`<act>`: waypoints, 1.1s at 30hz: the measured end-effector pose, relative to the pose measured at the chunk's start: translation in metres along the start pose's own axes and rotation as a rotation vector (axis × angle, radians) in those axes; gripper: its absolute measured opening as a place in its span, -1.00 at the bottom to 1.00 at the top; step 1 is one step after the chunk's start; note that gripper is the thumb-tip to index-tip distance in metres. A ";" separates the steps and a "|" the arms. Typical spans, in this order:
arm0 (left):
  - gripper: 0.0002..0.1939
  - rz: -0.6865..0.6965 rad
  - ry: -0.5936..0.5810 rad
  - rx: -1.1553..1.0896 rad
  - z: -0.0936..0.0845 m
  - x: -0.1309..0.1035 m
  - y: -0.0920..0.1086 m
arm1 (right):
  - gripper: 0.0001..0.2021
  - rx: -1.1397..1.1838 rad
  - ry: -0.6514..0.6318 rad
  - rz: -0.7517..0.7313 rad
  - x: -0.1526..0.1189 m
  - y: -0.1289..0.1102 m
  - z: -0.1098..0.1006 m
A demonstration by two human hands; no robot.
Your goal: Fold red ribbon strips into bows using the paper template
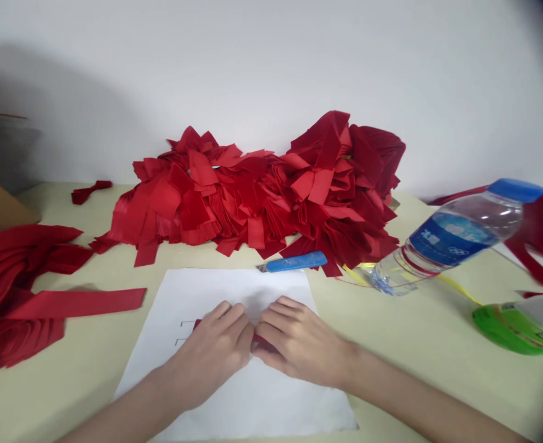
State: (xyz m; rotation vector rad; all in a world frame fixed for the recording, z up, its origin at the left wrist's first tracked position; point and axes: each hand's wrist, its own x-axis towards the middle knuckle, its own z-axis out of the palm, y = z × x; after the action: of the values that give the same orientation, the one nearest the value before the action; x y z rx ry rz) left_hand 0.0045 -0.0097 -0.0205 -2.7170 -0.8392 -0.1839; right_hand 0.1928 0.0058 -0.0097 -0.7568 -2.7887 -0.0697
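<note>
My left hand [223, 344] and my right hand [294, 341] meet over a white sheet of paper [281, 406], both with fingers closed. Between them shows a bit of a red ribbon strip [265, 340]; both hands grip it, and most of it is hidden under the fingers. A red end sticks out beyond my left hand, near short black bracket marks printed on the sheet. Just past the hands, a blue utility knife [297, 261] lies at the paper's far edge with its tip pointing left.
A big heap of folded red ribbon pieces [248, 203] lies against the wall. Loose red strips [26, 277] are piled at the left, and a small red bow [91, 192] lies behind. On the right are a water bottle [456, 234], a green-labelled bottle [521, 326] and yellow ribbon [460, 289].
</note>
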 end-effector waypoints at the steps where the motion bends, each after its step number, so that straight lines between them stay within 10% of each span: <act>1: -0.80 -0.031 0.006 -0.049 0.002 0.001 -0.001 | -0.77 0.011 0.004 0.018 0.000 0.000 0.001; 12: -0.82 -0.343 -0.027 -0.481 -0.010 0.009 -0.008 | -0.79 -0.123 -0.010 -0.062 0.007 0.007 0.003; 23: -0.73 -0.372 -0.051 -0.670 -0.025 0.015 -0.011 | -0.82 -0.117 -0.119 -0.067 0.013 0.007 -0.024; 30: -0.88 -0.873 -0.076 -1.815 -0.021 0.010 -0.033 | -0.77 0.054 0.558 0.324 0.010 0.022 -0.075; 33: -0.83 -0.887 -0.086 -2.167 -0.013 0.007 -0.034 | -0.82 0.326 0.592 0.578 0.006 0.027 -0.075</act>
State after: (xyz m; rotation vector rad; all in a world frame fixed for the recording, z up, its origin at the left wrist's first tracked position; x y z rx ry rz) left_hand -0.0097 0.0163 0.0012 -3.0777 -3.0899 -2.2972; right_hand 0.2186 0.0241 0.0637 -1.1843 -1.8903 0.2242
